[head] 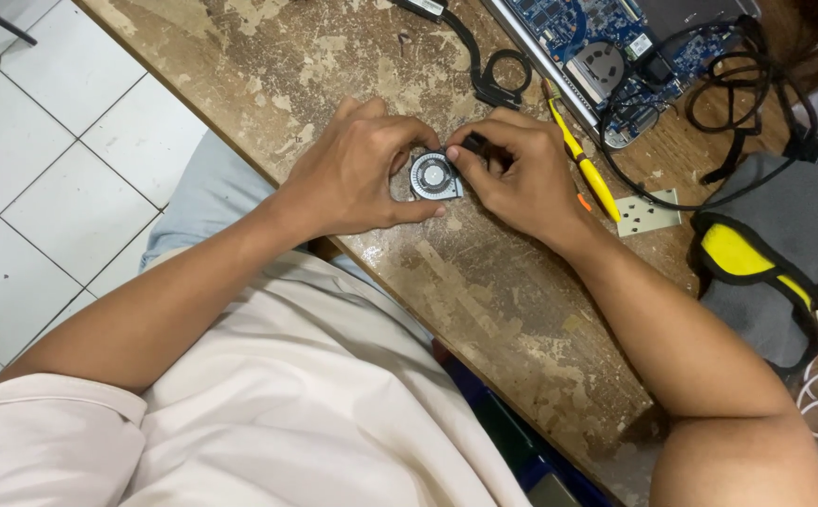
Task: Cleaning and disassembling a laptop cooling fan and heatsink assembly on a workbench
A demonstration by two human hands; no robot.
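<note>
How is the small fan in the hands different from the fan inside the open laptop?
The small fan is out of any machine, held between the left hand and right hand over the wooden table; the laptop fan sits mounted on the blue board. The held fan looks light grey, the mounted one darker. Both are round and flat.

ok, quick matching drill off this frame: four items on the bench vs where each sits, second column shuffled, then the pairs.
Things:
1. small fan
2. yellow screwdriver
3. open laptop
4. grey and yellow pouch

Places:
A. far edge of the table, circuit board showing
B. pinched between left hand and right hand
C. beside the right wrist, lying slantwise
D. right end of the table

Pairs: 1-B, 2-C, 3-A, 4-D
</note>
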